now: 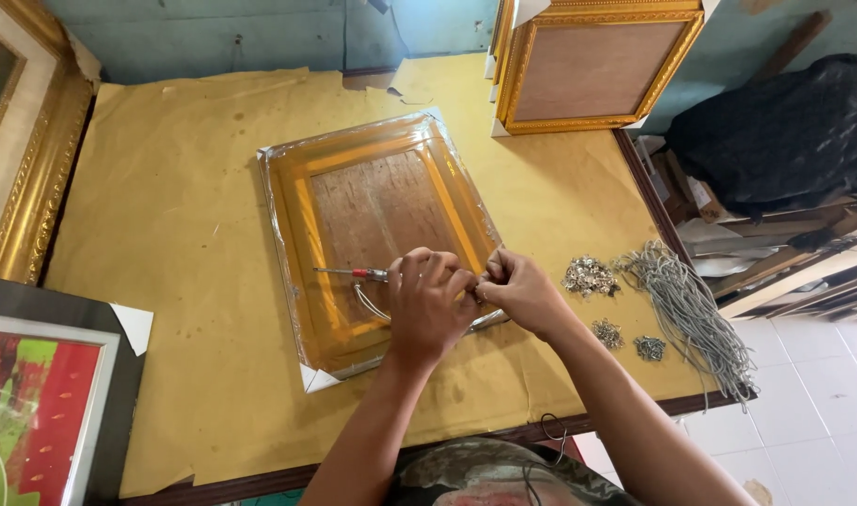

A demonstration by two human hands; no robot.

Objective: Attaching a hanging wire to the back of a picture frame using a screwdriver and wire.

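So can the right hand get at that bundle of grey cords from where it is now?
Probably yes. The right hand is at the frame's right edge, and the grey cords lie uncovered on the paper to its right. Only small hardware piles sit between, low enough to reach over.

Cords (693,309) right of wrapped frame (377,234)

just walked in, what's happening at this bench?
A person is working on a plastic-wrapped frame lying back-up on a paper-covered table. The left hand holds a screwdriver with its tip pointing left; the right hand meets it at the frame's right edge, pinching something too small to tell. A grey cord loops under the left hand. Piles of small metal hardware and a bundle of grey cords sit to the right.
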